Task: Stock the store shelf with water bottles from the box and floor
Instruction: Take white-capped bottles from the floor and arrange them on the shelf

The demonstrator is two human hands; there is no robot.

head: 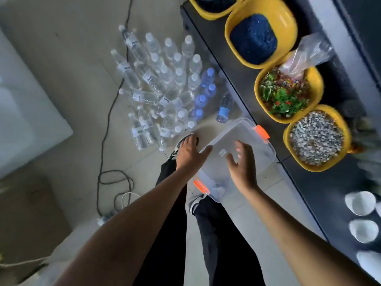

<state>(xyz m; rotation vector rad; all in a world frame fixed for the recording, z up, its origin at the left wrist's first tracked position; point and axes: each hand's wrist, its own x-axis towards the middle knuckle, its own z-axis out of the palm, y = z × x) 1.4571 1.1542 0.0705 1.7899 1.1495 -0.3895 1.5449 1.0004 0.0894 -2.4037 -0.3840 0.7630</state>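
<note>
Off to my right I'm seeing a yellow plastic bowl of dark blue bits (286, 19), then a yellow bowl of green and red bits (316, 79) with a crumpled clear plastic bag (311, 50) poking out of it, then a yellow bowl of grey pebbles (287, 137). Small white bowls (359, 203) sit nearer me. A thin black cable (102, 147) snakes down the left.
</note>
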